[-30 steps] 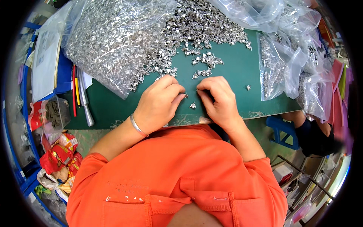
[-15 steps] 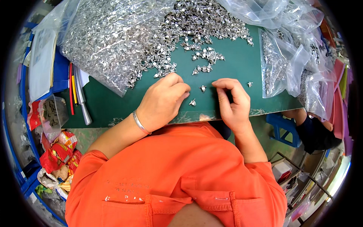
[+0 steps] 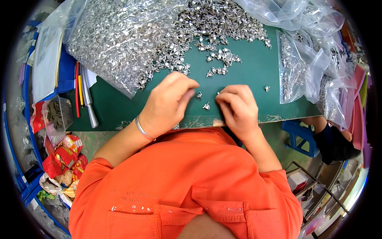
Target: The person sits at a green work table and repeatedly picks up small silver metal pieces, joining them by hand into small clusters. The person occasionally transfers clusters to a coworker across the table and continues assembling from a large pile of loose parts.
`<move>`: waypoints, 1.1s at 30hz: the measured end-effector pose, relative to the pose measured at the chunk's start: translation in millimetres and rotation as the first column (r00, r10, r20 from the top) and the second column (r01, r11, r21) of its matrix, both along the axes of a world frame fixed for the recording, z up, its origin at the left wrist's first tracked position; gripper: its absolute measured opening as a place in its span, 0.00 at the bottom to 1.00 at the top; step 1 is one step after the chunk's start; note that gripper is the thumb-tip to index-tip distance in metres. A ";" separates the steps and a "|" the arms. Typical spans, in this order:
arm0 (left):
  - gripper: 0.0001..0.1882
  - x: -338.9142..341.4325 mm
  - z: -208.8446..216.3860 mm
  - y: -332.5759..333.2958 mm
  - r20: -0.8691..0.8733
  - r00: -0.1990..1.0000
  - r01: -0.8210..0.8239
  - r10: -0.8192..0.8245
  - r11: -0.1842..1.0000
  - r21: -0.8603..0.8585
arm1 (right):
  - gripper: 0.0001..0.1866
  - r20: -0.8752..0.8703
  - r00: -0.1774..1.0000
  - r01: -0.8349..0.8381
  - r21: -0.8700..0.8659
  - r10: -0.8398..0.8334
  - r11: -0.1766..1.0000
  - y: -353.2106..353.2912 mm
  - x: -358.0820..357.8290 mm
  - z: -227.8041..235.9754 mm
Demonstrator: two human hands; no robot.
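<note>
Two hands picking tiny metal parts off a green table mat.

Left hand curled, fingertips on mat beside 2 loose silver parts; can't tell if it pinches one. Right hand fingers bent down at a part by its fingertips, grip hidden. 1 more stray part sits apart to the right, small cluster above w/ too many to count. Parts look light, stiff, slippery, w/ sharp edges probably: best pinched by the body w/ thumb + forefinger. 1 big clear bag spills hundreds; several smaller bags at right, exact no. unclear.
</note>
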State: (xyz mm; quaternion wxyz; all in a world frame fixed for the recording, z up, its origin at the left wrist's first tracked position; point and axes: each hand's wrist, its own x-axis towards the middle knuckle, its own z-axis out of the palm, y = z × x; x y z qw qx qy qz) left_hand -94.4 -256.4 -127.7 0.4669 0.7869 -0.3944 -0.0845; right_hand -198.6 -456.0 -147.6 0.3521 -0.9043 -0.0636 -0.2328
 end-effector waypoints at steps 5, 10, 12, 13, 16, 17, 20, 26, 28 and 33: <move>0.09 -3.1 -12.3 -9.5 0.177 0.980 0.093 -0.092 0.996 0.002 | 0.10 -0.035 0.996 -0.075 0.126 0.080 0.989 1.0 5.8 8.0; 0.08 -3.3 -14.3 -11.8 0.156 0.987 0.033 -0.028 0.999 -0.030 | 0.11 0.067 0.997 -0.038 -0.067 0.043 0.997 2.3 41.0 7.4; 0.08 -1.1 -15.5 -12.2 0.306 0.950 0.075 -0.064 0.997 -0.024 | 0.12 0.007 0.994 -0.108 -0.129 0.110 0.986 1.0 46.1 0.4; 0.08 -0.4 -15.0 -10.9 0.272 0.960 0.079 -0.066 0.996 -0.036 | 0.13 0.004 0.993 -0.116 -0.079 0.117 0.990 -0.8 45.3 0.7; 0.07 -2.4 -9.0 -2.5 0.154 0.988 0.005 0.006 0.997 -0.072 | 0.12 0.017 0.998 -0.064 0.063 0.063 0.996 -4.8 36.4 3.3; 0.06 -0.8 -6.0 3.2 0.102 0.993 -0.046 0.051 0.998 -0.050 | 0.11 0.034 0.999 0.008 0.068 -0.010 0.998 -8.0 32.2 7.4; 0.06 3.7 -1.6 14.9 -0.017 0.989 -0.150 0.149 0.986 -0.069 | 0.10 -0.035 0.994 0.103 0.119 -0.099 0.988 -16.3 21.7 7.7; 0.07 2.2 -5.3 7.9 -0.037 0.991 -0.129 0.127 0.991 -0.032 | 0.10 -0.093 0.990 -0.104 0.033 0.107 0.994 9.4 25.5 11.2; 0.08 -1.1 -3.8 6.0 -0.062 0.992 -0.115 0.113 0.993 -0.028 | 0.10 -0.104 0.984 -0.144 -0.003 0.143 0.990 13.9 26.4 10.0; 0.06 -5.3 -6.3 3.9 -0.069 0.995 -0.074 0.072 0.997 -0.028 | 0.10 0.004 0.983 -0.181 -0.024 0.181 0.983 -1.6 21.3 4.3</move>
